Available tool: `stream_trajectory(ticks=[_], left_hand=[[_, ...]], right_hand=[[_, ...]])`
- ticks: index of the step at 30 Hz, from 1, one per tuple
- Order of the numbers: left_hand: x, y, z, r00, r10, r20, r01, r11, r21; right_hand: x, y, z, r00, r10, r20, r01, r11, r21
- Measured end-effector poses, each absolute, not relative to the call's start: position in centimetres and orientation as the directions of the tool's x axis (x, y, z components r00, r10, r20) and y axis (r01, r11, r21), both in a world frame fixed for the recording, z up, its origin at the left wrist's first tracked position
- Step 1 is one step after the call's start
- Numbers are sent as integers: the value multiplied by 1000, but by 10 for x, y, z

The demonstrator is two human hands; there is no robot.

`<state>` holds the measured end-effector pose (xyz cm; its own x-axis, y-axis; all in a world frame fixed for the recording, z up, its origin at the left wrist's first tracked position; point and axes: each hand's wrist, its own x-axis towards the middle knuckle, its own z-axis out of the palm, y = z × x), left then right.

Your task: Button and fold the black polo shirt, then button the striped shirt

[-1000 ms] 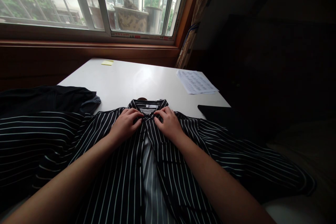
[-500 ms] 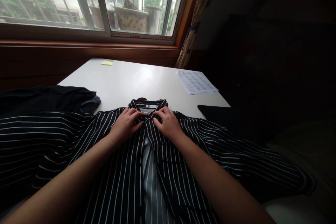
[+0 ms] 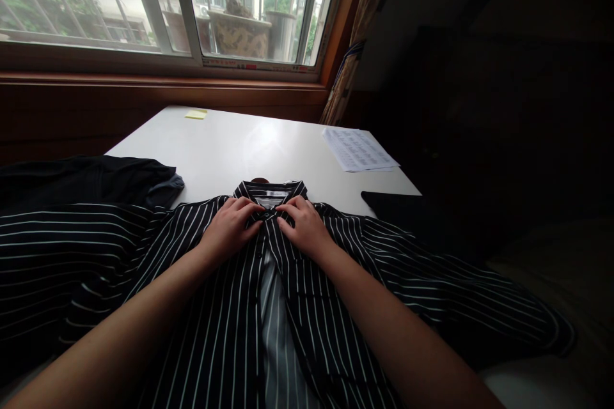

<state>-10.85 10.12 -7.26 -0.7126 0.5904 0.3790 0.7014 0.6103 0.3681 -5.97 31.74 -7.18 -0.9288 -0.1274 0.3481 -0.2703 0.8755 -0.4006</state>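
A black shirt with white stripes (image 3: 220, 307) lies spread front side up, its collar (image 3: 244, 190) pointing toward the window and both sleeves stretched out sideways. Below the collar the two front edges meet, while lower down they part and show the greyish inside. My left hand (image 3: 233, 223) grips the front edge just under the collar, thumb and fingers curled on the cloth. Opposite it, my right hand (image 3: 304, 225) pinches the other front edge. A small button (image 3: 267, 215) shows between my fingertips.
The white table (image 3: 225, 140) carries a yellow sticky note (image 3: 196, 114) and printed sheets (image 3: 359, 150) at its far side. Dark folded clothing (image 3: 91, 179) lies at left, and a dark flat item (image 3: 393, 204) at right. A barred window (image 3: 240, 6) stands behind.
My right hand has shifted slightly left, closer to the button and my left hand. My left hand and the shirt stay in nearly the same place.
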Motion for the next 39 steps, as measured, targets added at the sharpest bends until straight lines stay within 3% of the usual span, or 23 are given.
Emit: stream_trajectory(ticks=[28, 39], left_hand=[[-109, 102, -74, -721, 587, 368, 692, 619, 371], [-117, 101, -76, -743, 567, 356, 667, 579, 470]], right_hand=[[-56, 315, -67, -913, -210, 349, -341, 863, -373], [-55, 313, -67, -904, -250, 347, -371, 862, -346]])
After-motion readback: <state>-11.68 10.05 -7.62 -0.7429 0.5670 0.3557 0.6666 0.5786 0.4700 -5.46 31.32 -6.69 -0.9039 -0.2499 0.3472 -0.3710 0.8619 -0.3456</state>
